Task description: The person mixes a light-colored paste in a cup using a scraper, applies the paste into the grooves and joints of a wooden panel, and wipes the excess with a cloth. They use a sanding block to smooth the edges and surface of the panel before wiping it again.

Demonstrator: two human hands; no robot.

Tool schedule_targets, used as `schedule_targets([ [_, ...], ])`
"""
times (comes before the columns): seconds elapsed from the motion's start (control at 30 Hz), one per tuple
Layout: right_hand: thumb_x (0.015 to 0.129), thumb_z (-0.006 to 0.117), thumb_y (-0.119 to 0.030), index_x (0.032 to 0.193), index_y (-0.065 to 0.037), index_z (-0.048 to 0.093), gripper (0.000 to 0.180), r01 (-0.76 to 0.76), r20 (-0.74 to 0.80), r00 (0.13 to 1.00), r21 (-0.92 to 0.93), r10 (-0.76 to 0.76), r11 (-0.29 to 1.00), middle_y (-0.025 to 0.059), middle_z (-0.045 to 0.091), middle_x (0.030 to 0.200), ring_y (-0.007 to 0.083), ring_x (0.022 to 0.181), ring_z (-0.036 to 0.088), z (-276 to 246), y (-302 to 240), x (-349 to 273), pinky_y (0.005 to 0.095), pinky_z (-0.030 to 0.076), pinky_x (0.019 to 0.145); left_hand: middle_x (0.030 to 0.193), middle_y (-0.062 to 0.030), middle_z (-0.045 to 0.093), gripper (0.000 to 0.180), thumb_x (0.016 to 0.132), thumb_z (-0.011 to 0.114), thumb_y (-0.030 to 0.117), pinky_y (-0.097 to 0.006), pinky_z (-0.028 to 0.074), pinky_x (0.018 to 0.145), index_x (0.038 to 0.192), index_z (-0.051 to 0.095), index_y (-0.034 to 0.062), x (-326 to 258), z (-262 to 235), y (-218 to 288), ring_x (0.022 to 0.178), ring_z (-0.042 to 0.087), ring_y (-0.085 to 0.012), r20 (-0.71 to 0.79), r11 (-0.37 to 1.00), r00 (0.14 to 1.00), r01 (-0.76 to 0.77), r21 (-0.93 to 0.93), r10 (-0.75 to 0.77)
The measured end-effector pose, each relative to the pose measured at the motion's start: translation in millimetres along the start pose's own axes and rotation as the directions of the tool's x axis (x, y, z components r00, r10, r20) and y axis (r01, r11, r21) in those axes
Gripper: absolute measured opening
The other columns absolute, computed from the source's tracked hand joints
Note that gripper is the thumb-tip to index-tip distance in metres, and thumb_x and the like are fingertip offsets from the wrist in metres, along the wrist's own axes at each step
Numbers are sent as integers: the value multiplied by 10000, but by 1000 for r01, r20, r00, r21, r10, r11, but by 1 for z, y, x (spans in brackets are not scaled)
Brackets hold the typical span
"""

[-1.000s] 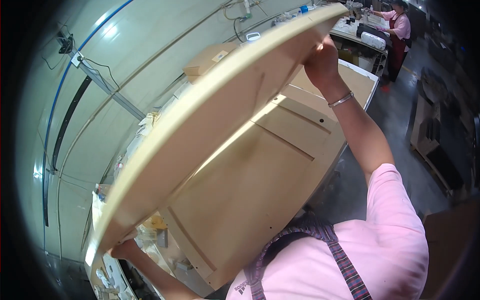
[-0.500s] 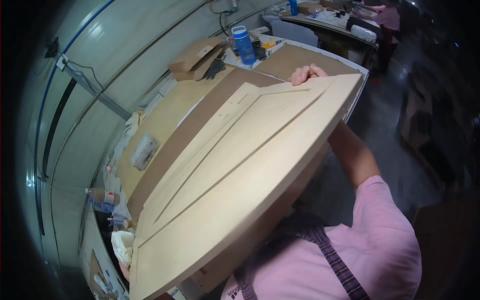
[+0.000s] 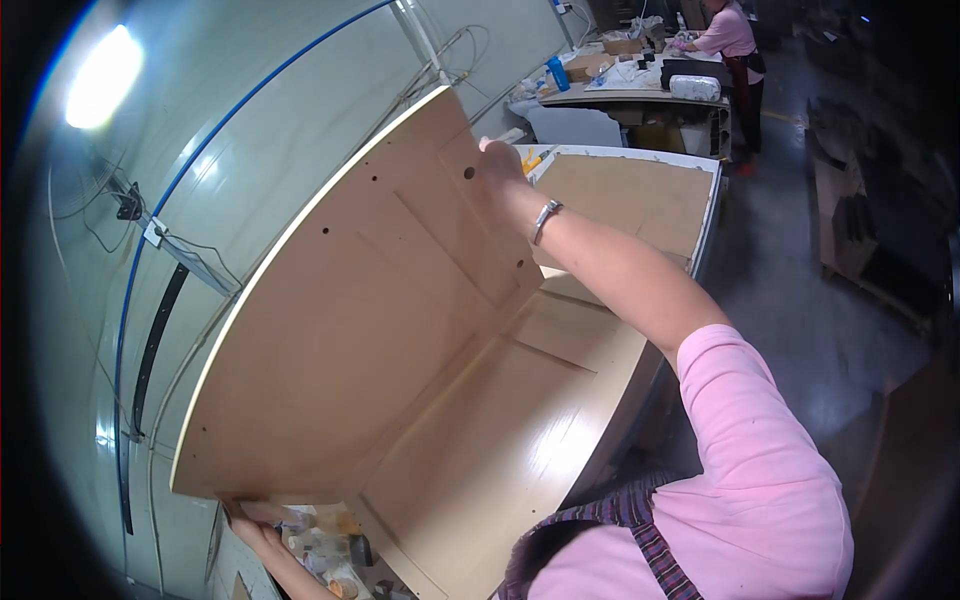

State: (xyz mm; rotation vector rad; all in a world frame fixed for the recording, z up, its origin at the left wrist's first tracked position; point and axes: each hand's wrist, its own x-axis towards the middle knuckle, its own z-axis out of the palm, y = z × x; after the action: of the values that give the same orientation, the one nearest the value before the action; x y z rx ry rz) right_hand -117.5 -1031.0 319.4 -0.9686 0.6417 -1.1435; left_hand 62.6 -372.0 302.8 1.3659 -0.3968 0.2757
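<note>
A large, pale wooden panel (image 3: pixel 330 300), with recessed lines and several small dark holes, stands steeply tilted at the left. My right hand (image 3: pixel 497 172), with a metal bracelet at the wrist, grips its far end edge. At the near end, my left hand (image 3: pixel 248 515) holds the lower corner; its fingers are partly hidden. Below it, a second wooden panel (image 3: pixel 500 420) with similar recessed lines lies flat. The lower long edge of the raised panel meets or nearly meets this flat one; I cannot tell whether they touch.
Beyond the panels is the workbench (image 3: pixel 630 200) with a brown, white-edged top. Bottles and small items (image 3: pixel 335 550) sit by my left forearm. A wall with a blue hose (image 3: pixel 250 120) runs along the left. Farther back, a person (image 3: pixel 730 50) works at another table (image 3: pixel 600 95).
The held panel has swung up and over to the left, showing a different face with holes. The flat panel beneath has come into view. My right arm now reaches across above the bench.
</note>
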Motion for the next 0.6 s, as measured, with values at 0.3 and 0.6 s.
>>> schedule_targets([
  [0.3,1001,465,-486,1236,98,570,638,-35,11,999,-32,36,999,261,542,1401,362,1295,509,-6,-41,-28,454,405,1039,1308,-139,612,655,976,615,502,-376,486,974,1326,563,-50,97,-2,-20,1155,611,-260,-3,979,979,203,17,-203],
  [0.6,1046,446,-437,1030,-54,668,444,249,277,905,274,-324,929,71,680,1013,171,958,605,16,-68,10,340,478,894,1345,-122,611,677,944,652,523,-405,514,961,1355,552,-5,102,6,-18,1150,626,-284,26,965,965,261,-1,-261],
])
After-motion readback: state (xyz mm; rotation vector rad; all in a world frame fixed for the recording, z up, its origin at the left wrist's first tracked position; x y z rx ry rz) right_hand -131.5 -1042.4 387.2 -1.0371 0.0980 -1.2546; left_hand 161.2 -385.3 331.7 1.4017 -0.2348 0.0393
